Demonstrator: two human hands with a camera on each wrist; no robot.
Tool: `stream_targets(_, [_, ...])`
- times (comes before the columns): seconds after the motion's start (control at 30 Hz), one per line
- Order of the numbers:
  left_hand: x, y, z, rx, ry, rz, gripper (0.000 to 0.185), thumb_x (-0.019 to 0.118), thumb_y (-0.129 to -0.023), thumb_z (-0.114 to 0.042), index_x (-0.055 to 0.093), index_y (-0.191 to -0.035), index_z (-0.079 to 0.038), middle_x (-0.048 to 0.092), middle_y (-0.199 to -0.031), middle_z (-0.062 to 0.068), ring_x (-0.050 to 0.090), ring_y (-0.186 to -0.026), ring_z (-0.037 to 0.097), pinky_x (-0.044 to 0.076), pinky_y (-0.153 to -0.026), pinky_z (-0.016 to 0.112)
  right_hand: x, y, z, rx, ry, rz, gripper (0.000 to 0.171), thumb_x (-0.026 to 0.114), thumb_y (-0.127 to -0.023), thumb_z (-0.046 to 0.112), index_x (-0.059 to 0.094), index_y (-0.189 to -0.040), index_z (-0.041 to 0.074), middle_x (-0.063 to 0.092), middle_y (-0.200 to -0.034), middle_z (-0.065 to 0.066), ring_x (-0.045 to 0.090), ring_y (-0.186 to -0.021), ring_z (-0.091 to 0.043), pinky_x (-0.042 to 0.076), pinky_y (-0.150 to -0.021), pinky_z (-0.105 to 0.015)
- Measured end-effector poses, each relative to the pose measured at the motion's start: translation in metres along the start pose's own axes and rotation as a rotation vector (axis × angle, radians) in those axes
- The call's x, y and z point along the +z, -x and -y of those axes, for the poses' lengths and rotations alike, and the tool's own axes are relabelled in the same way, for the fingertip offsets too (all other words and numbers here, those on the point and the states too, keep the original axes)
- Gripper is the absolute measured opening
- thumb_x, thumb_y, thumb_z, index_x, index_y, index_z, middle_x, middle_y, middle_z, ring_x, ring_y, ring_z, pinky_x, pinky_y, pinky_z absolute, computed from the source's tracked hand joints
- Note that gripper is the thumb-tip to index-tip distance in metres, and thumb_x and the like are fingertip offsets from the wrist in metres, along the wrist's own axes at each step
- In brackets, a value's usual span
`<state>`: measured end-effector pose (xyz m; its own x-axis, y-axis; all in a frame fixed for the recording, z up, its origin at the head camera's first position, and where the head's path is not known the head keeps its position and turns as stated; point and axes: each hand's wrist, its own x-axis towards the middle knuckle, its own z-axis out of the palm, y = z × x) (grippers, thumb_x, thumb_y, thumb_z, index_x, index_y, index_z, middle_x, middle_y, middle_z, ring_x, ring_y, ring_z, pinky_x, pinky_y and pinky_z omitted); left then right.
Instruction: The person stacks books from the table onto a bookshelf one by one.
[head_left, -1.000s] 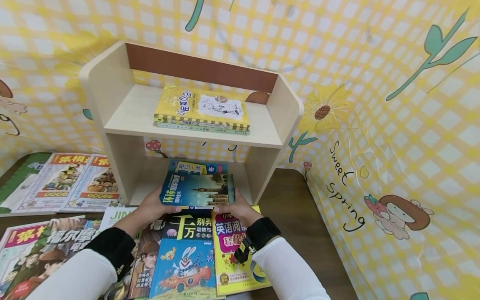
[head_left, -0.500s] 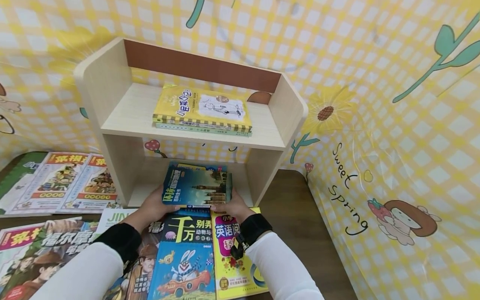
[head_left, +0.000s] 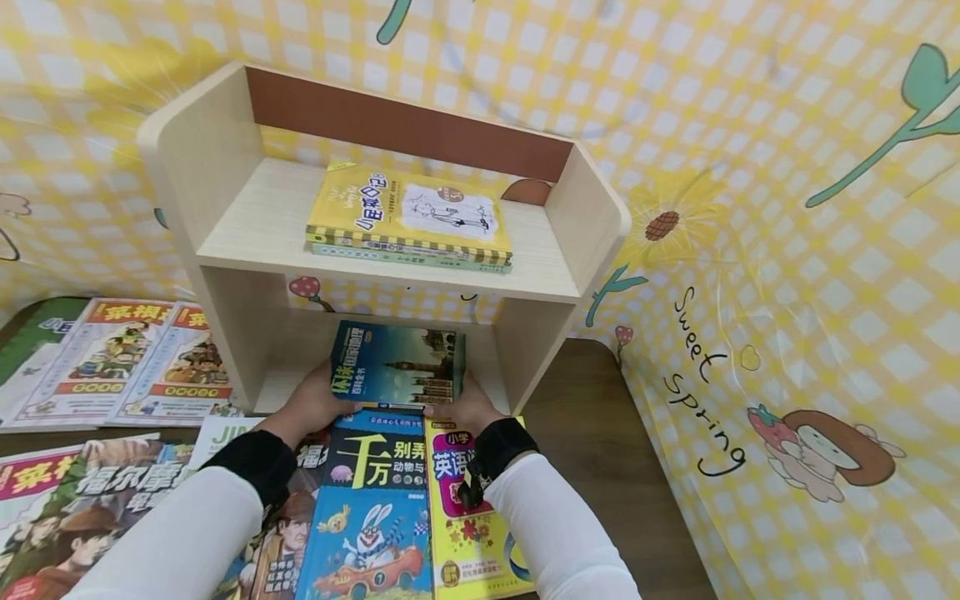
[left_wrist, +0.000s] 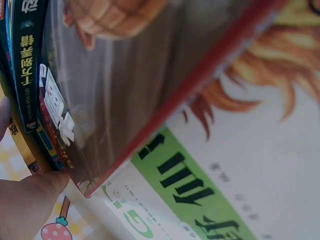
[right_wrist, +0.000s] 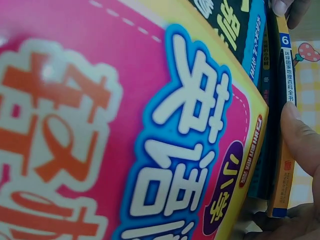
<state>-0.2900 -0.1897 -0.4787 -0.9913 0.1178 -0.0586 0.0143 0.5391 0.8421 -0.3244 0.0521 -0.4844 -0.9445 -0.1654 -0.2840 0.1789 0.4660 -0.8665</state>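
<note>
Both of my hands grip a blue hardcover book with a clock tower on its cover (head_left: 397,364), one at each near corner: my left hand (head_left: 311,406) curls round the left edge and my right hand (head_left: 459,406) round the right edge, fingers tucked underneath so I cannot see them from above. That book sits at the mouth of the lower compartment of a pale wooden two-tier shelf with a brown back rail (head_left: 225,150), lying flat and facing up, its far end already under the upper board. From my right wrist I see one fingertip (right_wrist: 300,140) pressed against the book's spine, with a thumb below it at the frame's edge. From my left wrist only a fingertip (left_wrist: 30,200) shows, touching the corner of the stacked covers. On the upper board lies a yellow paperback with a cartoon sketch (head_left: 408,215), resting on a thinner green-edged book. Just below my wrists, on the dark brown table (head_left: 600,433), lie a black-and-blue book with a rabbit in a car (head_left: 375,508) and, touching it on the right, a yellow book with a pink title panel (head_left: 468,508). To the left of the shelf sit two white picture magazines with orange headings (head_left: 135,362), side by side.
</note>
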Motion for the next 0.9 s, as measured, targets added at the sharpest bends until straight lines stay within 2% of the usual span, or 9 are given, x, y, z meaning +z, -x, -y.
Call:
stream_targets(0.1, [0.002, -0.002, 0.0, -0.02, 0.003, 0.001, 0.09, 0.07, -0.084, -0.002, 0.011, -0.151, 0.005, 0.025, -0.15, 0.032, 0.033, -0.131, 0.048, 0.024, -0.11, 0.061, -0.001, -0.002, -0.002, 0.017, 0.029, -0.014, 0.097, 0.08, -0.079, 0.015, 0.018, -0.154, 0.012, 0.048, -0.136, -0.018, 0.058, -0.11, -0.029, 0.048, -0.097, -0.041])
stream_targets(0.3, [0.005, -0.007, 0.003, -0.038, -0.008, -0.01, 0.092, 0.07, -0.084, -0.003, 0.008, -0.152, 0.004, 0.023, -0.151, 0.031, 0.03, -0.133, 0.047, 0.022, -0.111, 0.06, -0.002, -0.006, -0.005, 0.026, 0.121, -0.045, 0.105, 0.082, -0.079, 0.02, 0.011, -0.155, 0.007, 0.033, -0.149, -0.022, 0.054, -0.115, -0.033, 0.049, -0.094, -0.042])
stream_targets(0.47, [0.006, -0.011, 0.005, -0.047, -0.012, -0.022, 0.09, 0.07, -0.087, -0.006, 0.007, -0.152, 0.003, 0.024, -0.151, 0.03, 0.032, -0.133, 0.047, 0.023, -0.111, 0.059, 0.0, -0.015, -0.008, 0.061, 0.208, -0.072, 0.109, 0.083, -0.077, 0.031, 0.01, -0.156, 0.01, 0.025, -0.156, -0.019, 0.044, -0.129, -0.035, 0.042, -0.104, -0.044])
stream_targets(0.57, [0.006, -0.013, 0.006, -0.06, -0.035, -0.037, 0.092, 0.07, -0.087, -0.004, 0.004, -0.151, 0.006, 0.019, -0.152, 0.033, 0.028, -0.135, 0.048, 0.021, -0.112, 0.058, 0.001, -0.015, -0.004, 0.068, 0.263, -0.095, 0.11, 0.083, -0.076, 0.034, 0.011, -0.156, 0.01, 0.022, -0.158, -0.017, 0.035, -0.136, -0.036, 0.035, -0.109, -0.046])
stream_targets(0.77, [0.004, -0.02, 0.006, -0.126, -0.122, -0.042, 0.099, 0.071, -0.086, -0.006, -0.005, -0.148, 0.012, 0.009, -0.151, 0.038, 0.019, -0.138, 0.05, 0.017, -0.114, 0.056, 0.002, -0.017, 0.003, 0.077, 0.328, -0.112, 0.109, 0.082, -0.076, 0.037, 0.013, -0.156, 0.009, 0.021, -0.158, -0.017, 0.027, -0.141, -0.039, 0.027, -0.113, -0.051])
stream_targets(0.9, [0.004, -0.022, 0.007, -0.154, -0.126, -0.027, 0.098, 0.069, -0.088, -0.008, -0.007, -0.147, 0.012, 0.007, -0.151, 0.038, 0.018, -0.137, 0.051, 0.017, -0.114, 0.056, 0.003, -0.019, 0.003, 0.077, 0.335, -0.114, 0.107, 0.081, -0.078, 0.037, 0.014, -0.155, 0.008, 0.02, -0.158, -0.019, 0.025, -0.14, -0.043, 0.025, -0.113, -0.054])
